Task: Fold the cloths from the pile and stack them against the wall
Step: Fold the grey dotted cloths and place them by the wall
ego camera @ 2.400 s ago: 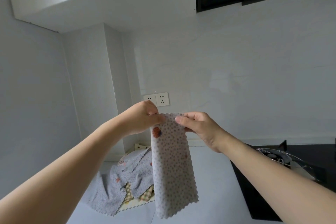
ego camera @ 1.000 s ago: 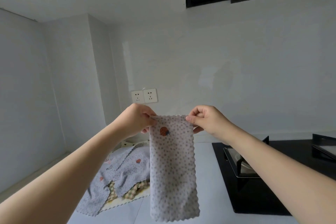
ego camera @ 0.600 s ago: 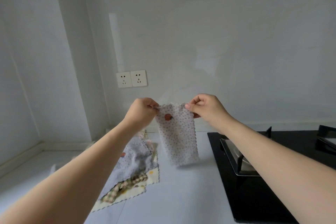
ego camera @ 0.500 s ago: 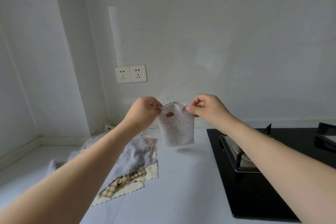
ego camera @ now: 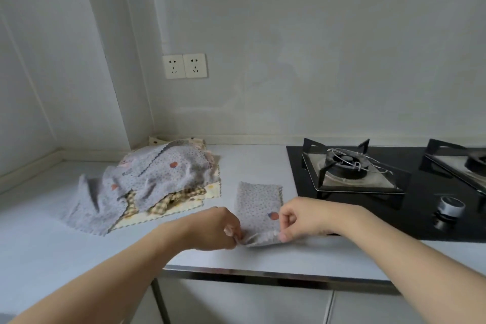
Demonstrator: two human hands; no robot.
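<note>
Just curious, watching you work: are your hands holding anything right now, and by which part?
Yes: the dotted cloth, lying on the counter. The left hand and right hand each pinch a near corner.

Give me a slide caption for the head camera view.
Both hands pinch the near edge of a dotted cloth on the counter, between the pile and stove.

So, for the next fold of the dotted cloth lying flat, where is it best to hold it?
Probably at the two near corners of the dotted cloth, coming from the counter's front edge, as the left hand and right hand pinch now: it lies lengthwise away.
</note>
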